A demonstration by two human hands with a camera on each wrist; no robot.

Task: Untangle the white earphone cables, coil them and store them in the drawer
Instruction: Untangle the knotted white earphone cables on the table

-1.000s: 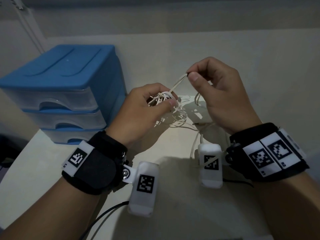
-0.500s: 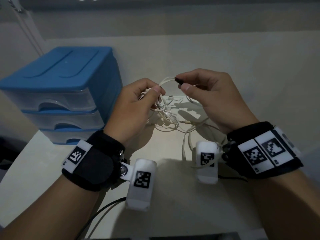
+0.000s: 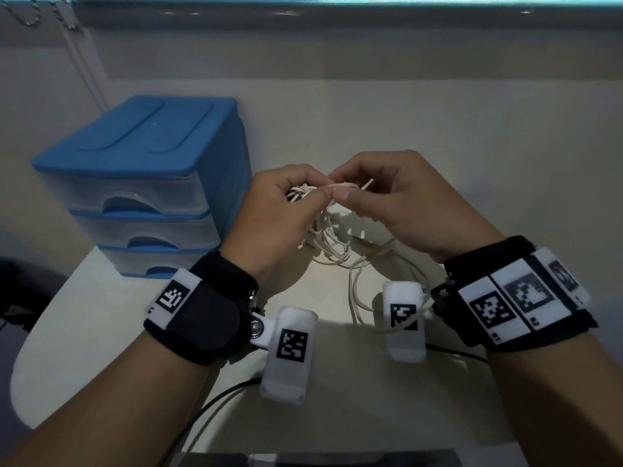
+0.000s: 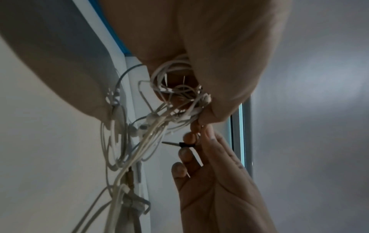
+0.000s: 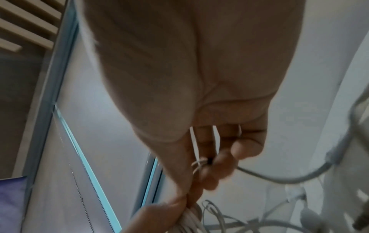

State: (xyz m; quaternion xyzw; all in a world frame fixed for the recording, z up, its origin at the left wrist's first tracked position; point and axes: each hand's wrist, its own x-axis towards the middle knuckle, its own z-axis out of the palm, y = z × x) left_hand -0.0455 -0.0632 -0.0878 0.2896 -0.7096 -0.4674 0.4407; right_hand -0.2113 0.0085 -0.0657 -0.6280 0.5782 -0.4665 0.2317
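A tangle of white earphone cables [image 3: 323, 230] hangs above the table between my two hands. My left hand [image 3: 286, 210] grips the bunched part of the tangle [image 4: 179, 94], fingers curled round it. My right hand [image 3: 381, 193] pinches one strand [image 3: 340, 186] right beside the left thumb; a black-collared plug [image 4: 182, 144] sticks out between its fingers. In the right wrist view, strands [image 5: 196, 157] run across the curled right fingers. Loose loops [image 3: 357, 291] trail down to the table. The blue three-drawer unit [image 3: 141, 183] stands at the left, its drawers all closed.
The pale table [image 3: 337, 382] has a rounded left edge [image 3: 20, 365]. Black cords [image 3: 215, 406] from the wrist cameras run over its near part. A wall and window sill [image 3: 337, 62] lie behind, with blind chains [image 3: 77, 55] at the far left.
My right hand has come down and left with its pinched strand until it meets the left thumb. The left hand still grips the tangle, raised slightly.
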